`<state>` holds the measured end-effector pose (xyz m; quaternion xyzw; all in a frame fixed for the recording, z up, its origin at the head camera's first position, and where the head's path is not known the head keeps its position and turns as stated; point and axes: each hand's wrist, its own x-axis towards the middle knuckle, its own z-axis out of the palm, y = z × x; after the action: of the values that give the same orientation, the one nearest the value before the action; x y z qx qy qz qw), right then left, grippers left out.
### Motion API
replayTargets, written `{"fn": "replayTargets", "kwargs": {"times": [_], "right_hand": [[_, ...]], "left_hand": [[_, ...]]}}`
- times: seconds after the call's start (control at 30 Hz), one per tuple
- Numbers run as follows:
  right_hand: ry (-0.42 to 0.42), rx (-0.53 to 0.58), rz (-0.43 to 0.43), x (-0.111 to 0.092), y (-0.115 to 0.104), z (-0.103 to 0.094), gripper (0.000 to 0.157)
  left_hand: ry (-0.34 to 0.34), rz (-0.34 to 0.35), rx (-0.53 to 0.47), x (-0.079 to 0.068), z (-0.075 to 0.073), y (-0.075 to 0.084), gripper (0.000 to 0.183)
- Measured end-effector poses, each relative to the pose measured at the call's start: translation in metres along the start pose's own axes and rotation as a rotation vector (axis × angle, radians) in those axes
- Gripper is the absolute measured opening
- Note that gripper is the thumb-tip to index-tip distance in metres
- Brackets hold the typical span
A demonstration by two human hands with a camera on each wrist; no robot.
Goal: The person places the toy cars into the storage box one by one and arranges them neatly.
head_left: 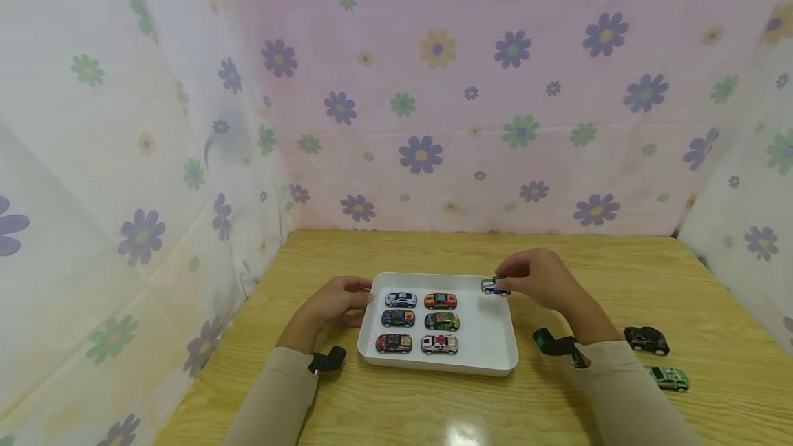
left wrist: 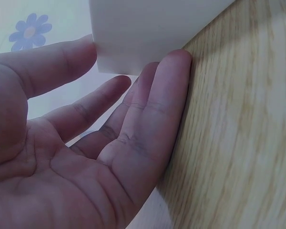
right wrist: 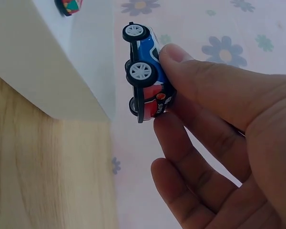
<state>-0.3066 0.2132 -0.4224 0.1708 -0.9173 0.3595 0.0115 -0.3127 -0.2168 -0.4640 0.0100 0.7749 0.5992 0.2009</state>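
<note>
My right hand (head_left: pixel 540 282) pinches a small toy car (right wrist: pixel 148 71) between thumb and fingertips, over the far right corner of a white tray (head_left: pixel 489 356). Blue and red sides and white-spoked wheels show on this car in the right wrist view. At the tray's left side, my left hand (head_left: pixel 337 303) touches the outer wall with relaxed fingers, its thumb (left wrist: pixel 81 55) at the edge. Inside the tray several toy cars stand in two columns, among them a white one (head_left: pixel 400 299), an orange-red one (head_left: pixel 440 301) and a white-and-red one (head_left: pixel 439 344).
On the wooden table (head_left: pixel 396 408), a black toy car (head_left: pixel 647 340) and a green toy car (head_left: pixel 670 377) stand right of the tray, beside my right forearm. Flower-patterned cloth (head_left: pixel 384 88) hangs behind the table and along both sides.
</note>
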Motion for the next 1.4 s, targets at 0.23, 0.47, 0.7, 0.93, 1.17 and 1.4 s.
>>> {"fn": "replayTargets", "kwargs": {"times": [0.23, 0.47, 0.7, 0.93, 1.17, 1.4], "right_hand": [[-0.014, -0.013, 0.000, 0.003, -0.004, 0.010, 0.015], [-0.029, -0.014, 0.003, 0.004, -0.006, 0.014, 0.014], [-0.045, -0.038, 0.018, 0.005, -0.007, 0.020, 0.011], [-0.047, -0.073, 0.022, 0.006, -0.007, 0.026, 0.011], [-0.067, -0.061, 0.039, 0.005, -0.008, 0.030, 0.008], [-0.070, -0.079, 0.041, 0.007, -0.005, 0.034, 0.008]], "left_hand": [[0.005, -0.002, 0.011, 0.000, 0.000, 0.000, 0.047], [0.009, -0.004, 0.008, 0.001, 0.000, 0.000, 0.045], [0.020, 0.002, 0.026, 0.003, -0.001, -0.002, 0.047], [-0.011, 0.019, -0.020, 0.002, 0.000, -0.003, 0.046], [-0.002, 0.016, -0.019, 0.002, 0.000, -0.003, 0.045], [0.000, 0.013, -0.016, 0.002, 0.001, -0.002, 0.045]]}}
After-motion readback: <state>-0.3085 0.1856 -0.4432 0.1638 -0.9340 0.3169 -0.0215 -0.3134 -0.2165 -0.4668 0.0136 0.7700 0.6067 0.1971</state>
